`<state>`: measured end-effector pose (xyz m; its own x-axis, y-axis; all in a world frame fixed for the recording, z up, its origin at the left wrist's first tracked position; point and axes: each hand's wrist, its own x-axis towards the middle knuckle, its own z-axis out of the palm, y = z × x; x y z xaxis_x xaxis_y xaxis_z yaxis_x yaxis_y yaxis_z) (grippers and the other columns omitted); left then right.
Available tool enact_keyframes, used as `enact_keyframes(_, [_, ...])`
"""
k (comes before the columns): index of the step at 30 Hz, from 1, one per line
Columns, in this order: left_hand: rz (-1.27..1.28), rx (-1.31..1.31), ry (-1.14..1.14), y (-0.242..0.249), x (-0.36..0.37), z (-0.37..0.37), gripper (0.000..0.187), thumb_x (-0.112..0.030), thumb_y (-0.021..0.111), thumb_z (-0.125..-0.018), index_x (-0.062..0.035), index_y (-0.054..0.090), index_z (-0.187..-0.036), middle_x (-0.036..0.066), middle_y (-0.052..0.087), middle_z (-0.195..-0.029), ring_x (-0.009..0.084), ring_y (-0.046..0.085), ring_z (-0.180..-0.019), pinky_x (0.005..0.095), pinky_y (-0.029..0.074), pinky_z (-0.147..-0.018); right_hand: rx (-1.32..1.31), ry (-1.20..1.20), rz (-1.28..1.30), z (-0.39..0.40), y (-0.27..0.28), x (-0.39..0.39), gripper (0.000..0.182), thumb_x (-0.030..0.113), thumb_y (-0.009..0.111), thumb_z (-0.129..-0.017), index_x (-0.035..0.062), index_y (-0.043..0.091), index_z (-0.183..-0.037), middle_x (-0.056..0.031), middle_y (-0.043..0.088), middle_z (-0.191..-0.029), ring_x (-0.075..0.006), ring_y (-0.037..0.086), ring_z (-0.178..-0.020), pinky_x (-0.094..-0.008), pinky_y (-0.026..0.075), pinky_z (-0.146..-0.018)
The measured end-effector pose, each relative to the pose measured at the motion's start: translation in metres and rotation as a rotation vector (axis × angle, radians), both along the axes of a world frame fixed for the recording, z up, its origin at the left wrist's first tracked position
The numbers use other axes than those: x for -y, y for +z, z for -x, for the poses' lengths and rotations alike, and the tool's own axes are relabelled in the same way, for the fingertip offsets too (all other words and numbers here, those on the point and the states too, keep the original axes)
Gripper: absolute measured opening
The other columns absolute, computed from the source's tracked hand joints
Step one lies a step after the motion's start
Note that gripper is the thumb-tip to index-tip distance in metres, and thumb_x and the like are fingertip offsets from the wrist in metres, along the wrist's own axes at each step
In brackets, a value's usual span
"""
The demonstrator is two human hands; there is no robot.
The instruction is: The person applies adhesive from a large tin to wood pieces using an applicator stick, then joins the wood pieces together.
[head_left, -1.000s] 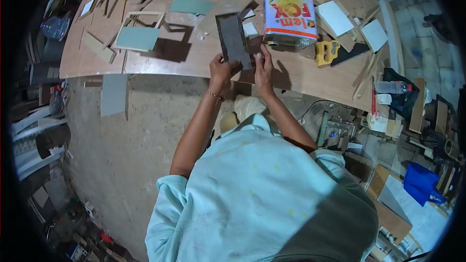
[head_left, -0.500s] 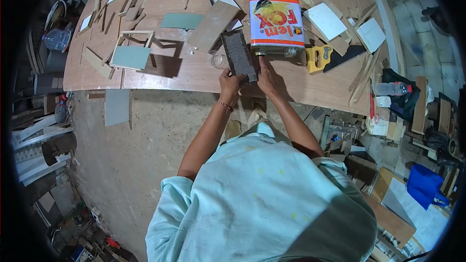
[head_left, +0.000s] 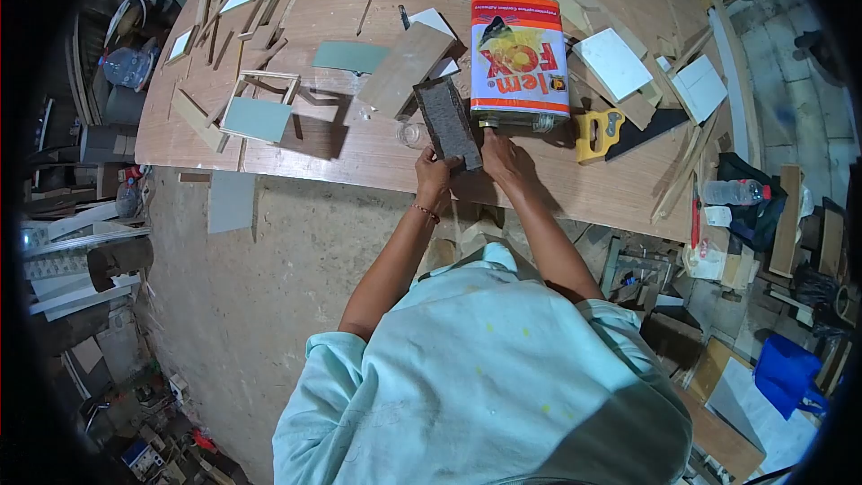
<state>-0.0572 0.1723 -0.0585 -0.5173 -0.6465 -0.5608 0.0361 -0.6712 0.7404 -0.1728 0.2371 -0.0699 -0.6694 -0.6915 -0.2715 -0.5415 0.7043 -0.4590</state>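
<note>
My left hand (head_left: 433, 174) is closed on the near end of a dark, rough-faced rectangular block (head_left: 448, 122), held tilted at the table's front edge. A large adhesive can (head_left: 519, 58) with red, white and yellow print lies beyond, its lettering upside down to me. At the can's near end is a small cap (head_left: 488, 123). My right hand (head_left: 503, 164) has its fingertips at this cap, close to the block's right edge; the finger undersides are hidden. A small clear glass jar (head_left: 410, 135) stands left of the block.
On the wooden table (head_left: 359, 162) lie a yellow-handled saw (head_left: 598, 135), white boards (head_left: 613, 64), a wooden plank (head_left: 406, 67) and a small frame with a green panel (head_left: 256, 118). Thin strips crowd the left. A plastic bottle (head_left: 736, 191) lies off to the right.
The view has shifted slightly, so the table and its things sit a little lower and further right. Both hands keep their places at the block and the can's cap.
</note>
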Motion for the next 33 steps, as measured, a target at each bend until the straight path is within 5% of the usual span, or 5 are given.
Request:
enact_keyframes(14, [0.020,0.020,-0.006,0.003,-0.002,0.001,0.024,0.008,0.054,-0.072,-0.0016,0.048,-0.093,0.011,0.059,-0.081,0.0210,0.060,-0.067,0.0310,0.051,-0.057,0.333,-0.326,-0.131,-0.007,0.070,0.001,0.044,0.031,0.023,-0.090,-0.0022,0.052,-0.099,-0.0268,0.054,-0.100,-0.0410,0.052,-0.096,-0.0467,0.042,-0.081])
enact_keyframes(17, [0.018,-0.025,-0.009,-0.001,-0.001,-0.003,0.025,0.008,0.054,-0.072,-0.0017,0.048,-0.094,0.010,0.059,-0.081,0.0210,0.060,-0.068,0.0314,0.052,-0.059,0.130,-0.048,-0.089,-0.003,0.055,-0.005,0.051,0.039,0.025,-0.088,0.0003,0.055,-0.100,-0.0271,0.053,-0.103,-0.0424,0.050,-0.099,-0.0475,0.039,-0.084])
enact_keyframes(21, [0.013,0.046,-0.020,0.004,-0.001,-0.004,0.027,0.009,0.054,-0.071,-0.0018,0.048,-0.095,0.011,0.059,-0.084,0.0213,0.061,-0.071,0.0325,0.052,-0.063,0.257,-0.115,-0.123,-0.001,0.065,0.001,0.049,0.036,0.026,-0.087,-0.0027,0.047,-0.107,-0.0282,0.054,-0.100,-0.0411,0.051,-0.097,-0.0478,0.042,-0.081])
enact_keyframes(22, [0.008,0.049,-0.018,0.004,-0.001,-0.004,0.027,0.009,0.054,-0.071,-0.0018,0.048,-0.095,0.011,0.059,-0.084,0.0213,0.061,-0.071,0.0325,0.052,-0.063,0.097,-0.234,0.062,-0.006,0.041,0.006,0.033,0.017,0.031,-0.088,-0.0029,0.056,-0.096,-0.0253,0.059,-0.078,-0.0390,0.058,-0.079,-0.0470,0.046,-0.070])
enact_keyframes(33, [-0.021,-0.098,0.061,0.004,0.006,-0.004,0.023,0.007,0.055,-0.072,-0.0029,0.050,-0.093,0.010,0.059,-0.083,0.0197,0.060,-0.070,0.0303,0.051,-0.061,0.007,-0.027,0.111,-0.006,-0.002,-0.018,0.049,0.007,0.047,-0.076,0.0058,0.040,-0.124,-0.0202,0.058,-0.086,-0.0320,0.056,-0.084,-0.0439,0.045,-0.070])
